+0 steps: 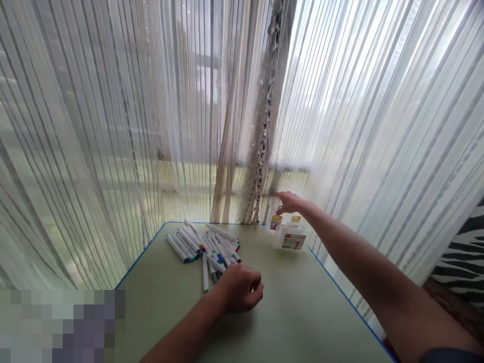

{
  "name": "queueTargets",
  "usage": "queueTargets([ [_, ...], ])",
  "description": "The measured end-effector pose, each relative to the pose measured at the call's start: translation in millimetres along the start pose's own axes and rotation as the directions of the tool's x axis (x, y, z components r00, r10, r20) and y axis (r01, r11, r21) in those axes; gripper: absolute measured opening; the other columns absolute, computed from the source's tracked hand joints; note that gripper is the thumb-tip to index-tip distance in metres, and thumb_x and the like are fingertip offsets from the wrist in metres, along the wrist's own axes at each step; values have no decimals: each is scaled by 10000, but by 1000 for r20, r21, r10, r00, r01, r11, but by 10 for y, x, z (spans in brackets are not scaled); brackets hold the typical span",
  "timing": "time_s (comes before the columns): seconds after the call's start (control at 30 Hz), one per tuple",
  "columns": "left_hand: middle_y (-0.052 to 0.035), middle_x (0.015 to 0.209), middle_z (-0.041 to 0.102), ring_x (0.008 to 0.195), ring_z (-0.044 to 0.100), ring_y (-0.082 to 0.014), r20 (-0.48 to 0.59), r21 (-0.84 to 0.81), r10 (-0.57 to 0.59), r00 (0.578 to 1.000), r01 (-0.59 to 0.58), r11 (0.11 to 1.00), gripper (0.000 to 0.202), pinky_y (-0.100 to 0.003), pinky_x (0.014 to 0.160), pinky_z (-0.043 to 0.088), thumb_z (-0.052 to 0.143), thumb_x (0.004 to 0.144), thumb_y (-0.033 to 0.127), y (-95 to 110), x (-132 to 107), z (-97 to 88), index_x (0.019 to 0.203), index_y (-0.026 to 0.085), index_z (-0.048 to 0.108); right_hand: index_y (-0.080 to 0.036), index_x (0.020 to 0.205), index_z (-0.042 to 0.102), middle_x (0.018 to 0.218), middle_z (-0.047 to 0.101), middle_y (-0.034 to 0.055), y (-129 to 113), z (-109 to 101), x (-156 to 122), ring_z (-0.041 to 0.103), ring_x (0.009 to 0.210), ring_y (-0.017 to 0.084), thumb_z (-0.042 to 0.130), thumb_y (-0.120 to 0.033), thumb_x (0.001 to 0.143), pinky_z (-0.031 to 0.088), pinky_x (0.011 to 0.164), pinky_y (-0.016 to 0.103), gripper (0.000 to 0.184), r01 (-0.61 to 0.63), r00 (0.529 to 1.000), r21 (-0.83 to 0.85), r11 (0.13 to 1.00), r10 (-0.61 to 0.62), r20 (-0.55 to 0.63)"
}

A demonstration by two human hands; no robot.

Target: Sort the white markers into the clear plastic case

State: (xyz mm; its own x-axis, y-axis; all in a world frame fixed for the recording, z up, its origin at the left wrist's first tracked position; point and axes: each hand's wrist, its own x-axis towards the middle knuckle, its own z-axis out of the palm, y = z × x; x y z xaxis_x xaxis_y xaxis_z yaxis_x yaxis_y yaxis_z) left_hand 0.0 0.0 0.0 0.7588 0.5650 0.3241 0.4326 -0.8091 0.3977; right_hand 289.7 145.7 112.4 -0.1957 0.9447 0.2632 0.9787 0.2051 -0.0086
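My left hand [242, 288] hovers over or rests on the table just in front of the markers, its fingers curled loosely inward with nothing visible in them. A pile of white markers [185, 242] with coloured ends lies loose at the back left. Stretched out to the far right, my right hand [289, 202] has its thumb and index finger apart. It is at the top of a clear plastic container [275, 223] with a yellow label; whether it touches it I cannot tell. In front stands a second clear plastic case [289, 242] with a printed white label.
The pale green table [302, 307] has a blue edge. Sheer striped curtains [113, 126] hang right behind it and along both sides. A beaded strand [266, 116] hangs at the middle. Zebra-striped fabric [463, 262] shows at the far right.
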Motion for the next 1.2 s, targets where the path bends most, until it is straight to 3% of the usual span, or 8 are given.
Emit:
queueTargets([
  [0.17,-12,545,583,516,494,-145,-23,-23,-31,999,31,999,239,-263,554,294,569,785,213,-15,12,-2,547,196,557,-172,1290,596,1293,621,112,-104,-81,8,652,1085,260,640,-324,968,564,898,470,359,74,997,21,997,-74,-27],
  [0.33,13,507,512,490,428,-128,-60,-102,-55,997,48,994,252,-267,545,248,581,760,201,-15,20,-2,520,195,506,-180,1331,613,1267,691,149,-193,-394,-16,637,1177,347,893,-291,696,495,1007,515,703,132,985,78,988,-122,-120],
  [0.67,32,561,444,559,408,-131,-259,-486,-253,932,100,868,303,-258,579,284,547,842,387,-138,33,-105,609,197,504,-169,1249,686,1176,751,123,-488,-982,-449,698,1071,332,833,-428,741,533,933,464,589,203,914,231,952,-99,-393],
  [0.8,11,637,496,571,457,-139,-254,-742,-398,881,86,665,461,-257,576,365,410,912,600,-208,71,-137,720,195,521,-201,1144,748,937,801,46,-778,-691,-910,748,786,242,731,-524,831,595,713,351,450,275,929,348,896,-154,-337],
  [0.9,-59,799,622,693,588,-181,-175,-874,-398,900,44,484,599,-307,667,469,365,878,733,-133,67,-142,884,176,586,-200,1146,750,896,804,50,-1030,-335,-1180,743,720,244,726,-520,840,593,621,342,444,308,942,573,760,-157,-298],
  [0.97,-92,870,665,759,646,-217,-113,-922,-357,927,36,385,689,-341,706,497,408,827,794,-31,49,-136,1021,168,620,-226,1185,733,976,803,58,-1176,-106,-1267,756,839,262,746,-473,842,608,735,374,422,348,927,622,701,-159,-338],
  [1.03,-111,942,686,800,680,-249,-18,-966,-297,955,60,250,677,-365,726,510,661,738,703,61,32,-122,1148,167,611,-241,1204,718,1047,792,74,-1285,89,-1296,752,904,273,748,-439,851,605,801,411,405,383,894,638,668,-94,-439],
  [1.2,-74,992,694,856,671,-215,21,-983,-341,940,82,165,616,-322,760,506,825,705,324,104,26,-73,1247,192,563,-279,1267,678,1289,699,119,-1382,400,-1381,669,1177,311,747,-370,869,561,962,493,414,465,767,566,680,10,-642],
])
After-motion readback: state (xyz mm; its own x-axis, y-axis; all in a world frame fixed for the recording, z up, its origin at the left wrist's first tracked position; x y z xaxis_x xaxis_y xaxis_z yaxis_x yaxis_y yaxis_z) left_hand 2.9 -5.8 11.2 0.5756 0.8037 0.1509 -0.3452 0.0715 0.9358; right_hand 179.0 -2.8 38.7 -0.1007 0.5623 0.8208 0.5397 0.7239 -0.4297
